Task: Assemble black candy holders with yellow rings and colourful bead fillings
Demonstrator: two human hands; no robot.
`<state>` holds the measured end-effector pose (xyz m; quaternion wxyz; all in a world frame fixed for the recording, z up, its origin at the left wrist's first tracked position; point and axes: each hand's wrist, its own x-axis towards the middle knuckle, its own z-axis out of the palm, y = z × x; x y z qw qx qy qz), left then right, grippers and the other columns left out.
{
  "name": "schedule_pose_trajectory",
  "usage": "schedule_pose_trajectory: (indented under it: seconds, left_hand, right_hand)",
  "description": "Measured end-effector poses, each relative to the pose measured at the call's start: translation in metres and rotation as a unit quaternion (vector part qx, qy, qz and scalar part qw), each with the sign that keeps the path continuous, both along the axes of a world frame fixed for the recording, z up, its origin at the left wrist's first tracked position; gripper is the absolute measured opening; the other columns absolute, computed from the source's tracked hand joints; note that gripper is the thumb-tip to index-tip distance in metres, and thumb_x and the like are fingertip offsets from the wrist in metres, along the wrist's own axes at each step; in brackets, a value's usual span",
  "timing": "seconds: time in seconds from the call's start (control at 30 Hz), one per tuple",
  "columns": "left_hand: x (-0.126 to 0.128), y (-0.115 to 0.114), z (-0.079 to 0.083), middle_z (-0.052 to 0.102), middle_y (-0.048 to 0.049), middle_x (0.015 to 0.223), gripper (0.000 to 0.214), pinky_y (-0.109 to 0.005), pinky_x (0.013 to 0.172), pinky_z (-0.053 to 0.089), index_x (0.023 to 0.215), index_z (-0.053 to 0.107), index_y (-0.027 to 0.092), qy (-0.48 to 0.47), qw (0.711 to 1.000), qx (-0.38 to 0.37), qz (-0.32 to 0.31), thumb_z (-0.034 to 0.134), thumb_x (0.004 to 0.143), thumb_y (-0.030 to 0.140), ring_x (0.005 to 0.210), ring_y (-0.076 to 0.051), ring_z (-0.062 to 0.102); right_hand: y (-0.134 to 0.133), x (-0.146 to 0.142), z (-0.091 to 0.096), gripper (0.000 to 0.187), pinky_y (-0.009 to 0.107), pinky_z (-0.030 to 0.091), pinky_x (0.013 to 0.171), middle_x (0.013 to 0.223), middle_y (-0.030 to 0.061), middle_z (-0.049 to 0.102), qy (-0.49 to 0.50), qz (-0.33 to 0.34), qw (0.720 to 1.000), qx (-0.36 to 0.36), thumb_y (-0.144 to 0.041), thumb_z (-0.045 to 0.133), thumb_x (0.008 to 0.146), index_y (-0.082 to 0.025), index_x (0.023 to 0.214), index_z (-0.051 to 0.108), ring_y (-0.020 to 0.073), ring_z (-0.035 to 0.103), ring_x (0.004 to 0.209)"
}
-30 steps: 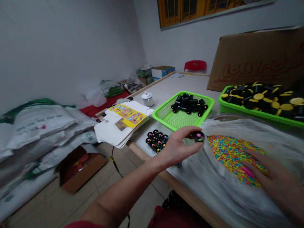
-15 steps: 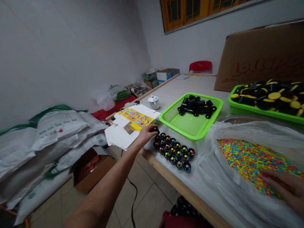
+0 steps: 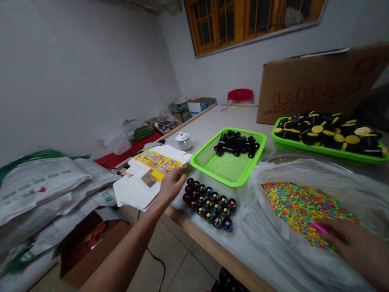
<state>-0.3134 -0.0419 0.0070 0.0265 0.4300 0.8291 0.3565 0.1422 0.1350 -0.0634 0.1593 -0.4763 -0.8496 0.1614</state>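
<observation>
My left hand is just above the table beside the rows of small black cups, fingers loosely bent and nothing seen in them. Coloured candies show inside these upright cups. My right hand is at the heap of small coloured candies, which lies in a clear plastic bag. Between its thumb and fingers is a small bright pink piece, mostly hidden, whose kind I cannot make out. Behind the cups a green basket holds more black containers.
Flattened printed cartons lie left of the cups, near a lidded white mug. At the right stands another green basket of black, yellow-capped containers, before a large cardboard box. White sacks are stacked on the floor.
My left hand has let go of a black cup at the far left end of the rows. The pink piece has come into sight in my right hand. The view has shifted.
</observation>
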Motion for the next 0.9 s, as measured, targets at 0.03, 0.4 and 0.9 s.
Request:
schedule_pose_trajectory:
  seconds: [0.03, 0.4, 0.9]
  left_hand:
    - [0.004, 0.007, 0.007, 0.066, -0.0087, 0.104, 0.034, -0.037, 0.084, 0.049, 0.106, 0.063, 0.019, 0.048, 0.999, 0.015, -0.006, 0.05, 0.078, 0.034, 0.091, -0.023, 0.063]
    - [0.013, 0.205, 0.033, 0.066, -0.0199, 0.097, 0.027, -0.035, 0.079, 0.045, 0.089, 0.067, 0.008, 0.17, 0.96, -0.209, -0.081, 0.058, 0.076, 0.03, 0.094, -0.033, 0.06]
    - [0.003, 0.214, 0.018, 0.062, -0.0031, 0.06, 0.019, -0.029, 0.065, 0.047, 0.077, 0.067, 0.014, 0.04, 0.969, -0.206, -0.129, 0.066, 0.065, 0.028, 0.065, -0.022, 0.062]
  right_hand:
    - [0.0, -0.002, 0.003, 0.036, 0.045, 0.051, 0.083, 0.089, 0.0083, 0.073, -0.019, 0.008, 0.999, -0.028, -0.053, 0.049, 0.07, -0.028, 0.078, 0.073, 0.0301, 0.067, 0.085]
    - [-0.007, -0.013, 0.021, 0.029, 0.039, 0.045, 0.086, 0.097, 0.0099, 0.067, -0.105, 0.031, 0.994, -0.03, -0.032, 0.046, 0.085, -0.02, 0.095, 0.07, 0.0256, 0.061, 0.093]
    - [-0.004, -0.058, 0.041, 0.026, 0.027, 0.045, 0.072, 0.086, 0.004, 0.067, -0.031, 0.114, 0.988, -0.102, -0.007, 0.049, 0.075, -0.018, 0.09, 0.067, 0.0169, 0.06, 0.079]
